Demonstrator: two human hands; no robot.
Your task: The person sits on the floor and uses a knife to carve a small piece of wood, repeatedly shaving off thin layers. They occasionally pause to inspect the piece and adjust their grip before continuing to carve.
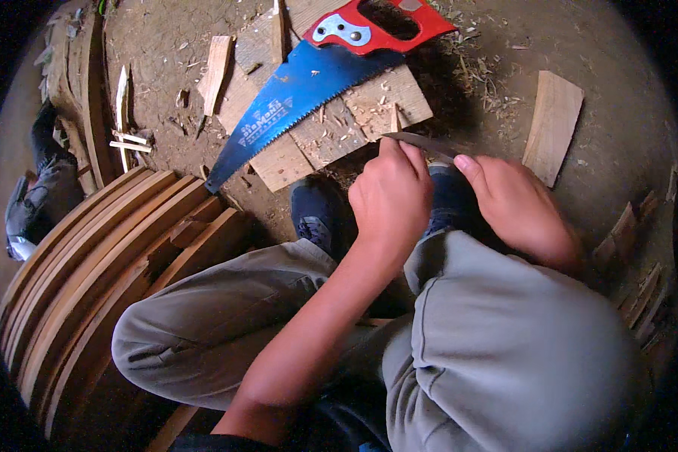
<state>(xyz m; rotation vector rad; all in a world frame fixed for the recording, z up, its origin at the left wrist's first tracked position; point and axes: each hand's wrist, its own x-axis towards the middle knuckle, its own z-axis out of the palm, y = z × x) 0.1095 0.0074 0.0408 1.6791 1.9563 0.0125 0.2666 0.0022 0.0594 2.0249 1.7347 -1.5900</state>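
My left hand (pixel 390 192) is closed in a fist, and the pale tip of a thin wooden stick (pixel 395 118) sticks out above it. My right hand (pixel 523 207) is closed on a knife; its dark blade (pixel 428 144) points left and lies against the stick, close by my left thumb. The knife's handle is hidden inside my right hand. Just beyond my hands, a handsaw (pixel 290 94) with a blue blade and a red handle lies across wooden boards (pixel 369 113). Small shavings are scattered over the boards.
Long wooden planks (pixel 113 256) are stacked at the left. A loose flat board (pixel 554 124) lies on the dirt floor to the right. Far left, another person (pixel 45 192) is partly seen. My shoes (pixel 313 215) and bent knees are close below my hands.
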